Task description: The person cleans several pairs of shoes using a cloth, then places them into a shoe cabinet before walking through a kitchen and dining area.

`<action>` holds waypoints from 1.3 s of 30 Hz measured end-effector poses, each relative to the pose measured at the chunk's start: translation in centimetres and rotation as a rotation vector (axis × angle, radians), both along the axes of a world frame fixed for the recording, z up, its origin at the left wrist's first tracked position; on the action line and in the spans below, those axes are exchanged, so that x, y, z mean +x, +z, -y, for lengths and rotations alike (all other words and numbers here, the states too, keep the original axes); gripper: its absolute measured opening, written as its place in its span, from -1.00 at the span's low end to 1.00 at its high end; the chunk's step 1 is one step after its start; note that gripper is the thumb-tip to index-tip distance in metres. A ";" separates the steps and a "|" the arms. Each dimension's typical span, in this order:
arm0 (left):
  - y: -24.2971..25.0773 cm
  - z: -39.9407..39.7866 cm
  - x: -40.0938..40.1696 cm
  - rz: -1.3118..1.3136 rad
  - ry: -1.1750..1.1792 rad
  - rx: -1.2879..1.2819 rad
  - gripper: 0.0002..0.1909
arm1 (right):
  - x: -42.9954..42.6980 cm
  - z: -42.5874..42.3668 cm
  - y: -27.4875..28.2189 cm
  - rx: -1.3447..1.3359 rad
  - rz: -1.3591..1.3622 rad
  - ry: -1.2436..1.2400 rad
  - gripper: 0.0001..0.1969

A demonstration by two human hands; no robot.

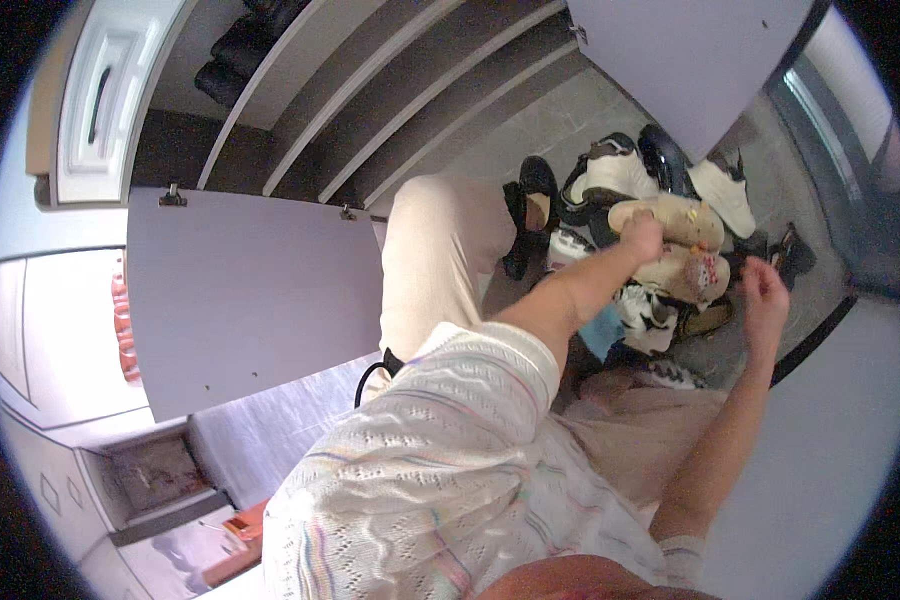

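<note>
My left hand (645, 236) is on a pair of beige slippers, its fingers closed at the edge of the upper slipper (690, 219). The lower slipper (679, 271), with a red and white figure on its toe, lies alongside. To their right my right hand (765, 296) is raised with bent fingers, slightly blurred, and no object shows in it. Around the slippers lie a white high-top shoe (621, 174), a white shoe (724, 196), a black flat shoe (538, 187), a black and white shoe (646, 315) and several dark shoes, partly overlapping.
An open shoe cabinet with slanted shelves (390, 82) stands at the upper left, black footwear (229, 56) on one shelf. One cabinet door (255, 300) hangs open at left, another door (690, 60) at upper right. My bent knee (427, 217) is beside the shoes on the tiled floor.
</note>
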State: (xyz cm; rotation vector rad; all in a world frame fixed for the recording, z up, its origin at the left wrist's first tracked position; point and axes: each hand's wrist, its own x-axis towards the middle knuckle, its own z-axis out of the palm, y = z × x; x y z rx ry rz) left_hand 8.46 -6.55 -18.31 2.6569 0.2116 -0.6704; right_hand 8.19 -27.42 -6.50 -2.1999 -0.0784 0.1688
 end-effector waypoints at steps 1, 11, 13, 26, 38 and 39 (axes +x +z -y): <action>-0.2 0.8 -0.2 0.004 0.090 -0.112 -0.62 | 0.1 -0.1 0.4 0.000 0.020 0.028 -0.81; 8.1 -3.9 -0.3 0.206 0.055 -0.212 -0.82 | 2.2 -2.4 1.4 0.256 -0.077 -0.214 -0.77; 15.0 -7.3 -1.6 0.328 0.180 -0.185 -0.72 | 2.8 -2.1 -0.1 0.337 -0.079 -0.176 -0.77; 34.2 -31.6 -17.7 1.028 1.089 -1.116 -0.65 | 3.5 -8.3 -0.9 0.327 -0.222 0.025 -0.78; 32.4 -27.3 -16.8 1.131 0.954 -1.433 -0.72 | 2.6 -9.0 -0.4 0.289 -0.268 0.025 -0.82; 32.9 -27.8 -17.5 1.141 0.989 -1.328 -0.72 | 2.8 -8.9 -0.9 0.301 -0.280 0.030 -0.82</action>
